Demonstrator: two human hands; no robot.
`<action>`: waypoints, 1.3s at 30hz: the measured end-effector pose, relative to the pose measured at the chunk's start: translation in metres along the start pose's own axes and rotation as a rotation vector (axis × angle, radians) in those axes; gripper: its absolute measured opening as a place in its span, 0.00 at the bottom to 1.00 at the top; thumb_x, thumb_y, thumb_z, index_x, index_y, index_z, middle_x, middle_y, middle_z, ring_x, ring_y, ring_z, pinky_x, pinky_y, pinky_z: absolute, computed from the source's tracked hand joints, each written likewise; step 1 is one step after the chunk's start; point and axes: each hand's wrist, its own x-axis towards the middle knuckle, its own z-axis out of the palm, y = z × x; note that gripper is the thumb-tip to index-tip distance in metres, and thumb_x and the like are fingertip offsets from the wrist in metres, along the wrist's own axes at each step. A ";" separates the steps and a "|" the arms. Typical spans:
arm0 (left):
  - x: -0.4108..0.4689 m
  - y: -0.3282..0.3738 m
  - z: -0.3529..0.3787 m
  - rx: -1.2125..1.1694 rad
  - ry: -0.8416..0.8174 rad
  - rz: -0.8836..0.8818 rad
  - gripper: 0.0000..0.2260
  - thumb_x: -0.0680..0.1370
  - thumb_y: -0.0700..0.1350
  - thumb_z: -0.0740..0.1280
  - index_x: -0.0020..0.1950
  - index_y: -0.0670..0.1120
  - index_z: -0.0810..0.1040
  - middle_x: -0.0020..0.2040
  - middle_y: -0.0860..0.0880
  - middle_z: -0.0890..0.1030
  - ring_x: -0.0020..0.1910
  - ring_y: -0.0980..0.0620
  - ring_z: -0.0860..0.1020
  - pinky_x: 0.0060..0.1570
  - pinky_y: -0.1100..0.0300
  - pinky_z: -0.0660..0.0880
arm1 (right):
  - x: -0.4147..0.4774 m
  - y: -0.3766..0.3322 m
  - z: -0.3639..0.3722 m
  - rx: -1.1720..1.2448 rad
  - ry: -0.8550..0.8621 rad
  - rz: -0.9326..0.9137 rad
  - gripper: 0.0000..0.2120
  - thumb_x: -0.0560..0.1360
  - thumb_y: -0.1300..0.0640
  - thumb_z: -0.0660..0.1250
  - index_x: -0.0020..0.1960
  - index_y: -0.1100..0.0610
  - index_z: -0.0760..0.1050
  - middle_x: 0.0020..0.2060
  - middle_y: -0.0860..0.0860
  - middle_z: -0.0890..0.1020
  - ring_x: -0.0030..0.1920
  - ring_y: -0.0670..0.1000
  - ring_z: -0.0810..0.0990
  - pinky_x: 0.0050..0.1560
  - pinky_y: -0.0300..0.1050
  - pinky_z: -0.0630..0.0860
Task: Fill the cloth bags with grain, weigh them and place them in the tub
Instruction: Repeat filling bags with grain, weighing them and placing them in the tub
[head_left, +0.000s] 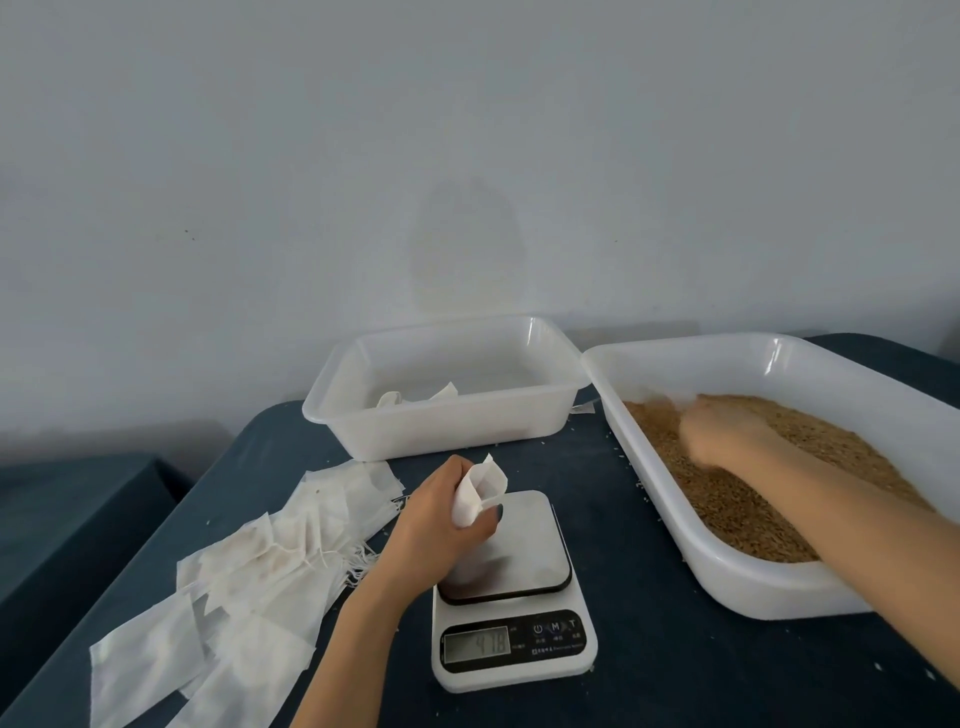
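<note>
So the whole setup sits on a table (623, 597) with a dark blue cover. The biggest thing on it is the white plastic tub (727, 584) on the right, holding a layer of brown grain (727, 512). The right hand (724, 426) is down in that grain at the far end, but it's motion-blurred, so I honestly can't tell if the fingers are curled or flat.

A second white tub (441, 434) sits at the back in the middle, its corner right up against the grain one. It has a couple of filled bags (415, 397) lying in its left half (only their tops show over the wall).

On the left is a fanned-out pile of empty cloth bags (249, 571) with drawstrings, overlapping each other. The front centre has a small white kitchen scale (524, 540) with a steel plate, and its display (477, 644) reads something like 418, pretty fuzzy.

The left hand (441, 519) is over the plate with its fingers wrapped round one cloth bag (480, 491), mouth up and spread open. A few loose grains (641, 486) are scattered on the cover beside the grain tub.
</note>
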 end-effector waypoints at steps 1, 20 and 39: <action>0.000 0.001 0.000 -0.003 0.000 0.001 0.11 0.68 0.60 0.68 0.45 0.63 0.69 0.43 0.65 0.77 0.41 0.63 0.75 0.36 0.72 0.69 | -0.002 -0.002 0.002 0.037 -0.039 -0.021 0.20 0.79 0.65 0.60 0.71 0.62 0.67 0.49 0.53 0.78 0.44 0.50 0.79 0.47 0.42 0.78; -0.001 0.006 -0.001 -0.062 0.024 -0.071 0.11 0.69 0.56 0.68 0.49 0.61 0.71 0.46 0.63 0.80 0.47 0.66 0.76 0.40 0.76 0.71 | 0.012 0.024 -0.012 0.980 -0.141 -0.055 0.16 0.79 0.48 0.64 0.49 0.62 0.78 0.31 0.51 0.81 0.27 0.47 0.77 0.27 0.40 0.73; 0.004 -0.004 -0.010 0.095 0.113 -0.201 0.11 0.73 0.45 0.69 0.47 0.54 0.68 0.41 0.56 0.77 0.38 0.57 0.75 0.32 0.65 0.68 | -0.050 -0.025 -0.037 0.579 0.028 -0.839 0.18 0.64 0.27 0.66 0.49 0.33 0.80 0.48 0.34 0.83 0.46 0.43 0.85 0.55 0.50 0.78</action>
